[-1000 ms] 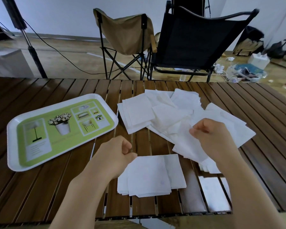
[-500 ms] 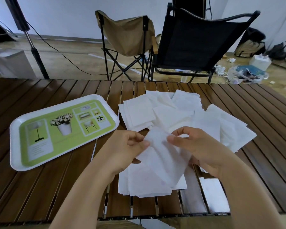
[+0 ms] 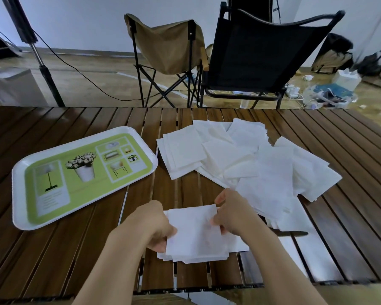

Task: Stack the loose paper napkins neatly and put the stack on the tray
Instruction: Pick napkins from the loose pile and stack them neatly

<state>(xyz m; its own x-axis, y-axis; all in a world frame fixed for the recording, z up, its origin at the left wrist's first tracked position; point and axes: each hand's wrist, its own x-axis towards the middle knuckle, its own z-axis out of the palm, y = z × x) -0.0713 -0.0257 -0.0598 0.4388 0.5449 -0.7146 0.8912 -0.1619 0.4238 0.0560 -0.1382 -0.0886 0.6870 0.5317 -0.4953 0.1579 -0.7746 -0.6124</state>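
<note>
A small stack of white paper napkins [image 3: 196,249] lies near the table's front edge. My left hand [image 3: 154,225] and my right hand [image 3: 231,213] hold one napkin [image 3: 194,225] by its left and right edges, flat over that stack. A loose heap of white napkins [image 3: 246,159] spreads across the table's middle and right. The white-rimmed green tray [image 3: 18,194] sits to the left with nothing on it.
The slatted wooden table [image 3: 75,249] ends just in front of the stack. Beyond the far edge stand a tan folding chair [image 3: 169,47] and a black folding chair [image 3: 264,53]. A light stand pole [image 3: 42,64] rises at the back left.
My right hand picked one napkin from the loose heap, my left hand took its other edge, and both brought it down onto the small stack near me.
</note>
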